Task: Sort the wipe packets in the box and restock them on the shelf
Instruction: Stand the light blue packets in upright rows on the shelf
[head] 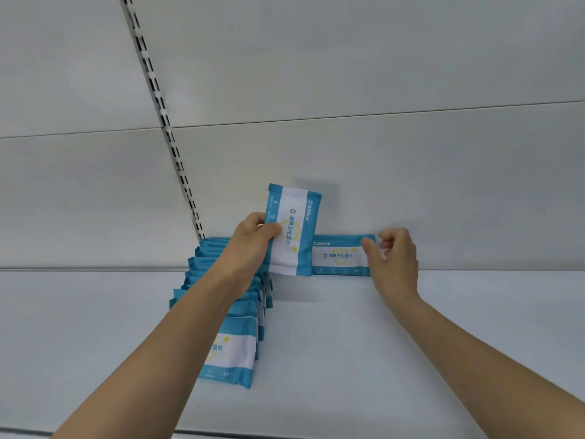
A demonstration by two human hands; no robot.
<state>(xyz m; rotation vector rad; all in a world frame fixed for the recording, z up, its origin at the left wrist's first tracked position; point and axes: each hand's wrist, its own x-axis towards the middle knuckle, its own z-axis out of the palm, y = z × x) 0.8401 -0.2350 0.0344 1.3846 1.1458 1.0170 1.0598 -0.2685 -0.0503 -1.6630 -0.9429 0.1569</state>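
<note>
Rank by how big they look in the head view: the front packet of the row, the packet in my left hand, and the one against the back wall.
1. Front packet of the row, though nearness inflates it.
2. Packet in the left hand.
3. Packet against the back wall, partly covered.

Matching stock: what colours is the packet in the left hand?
Blue packet with a white band, yellow emblem; head view.
</note>
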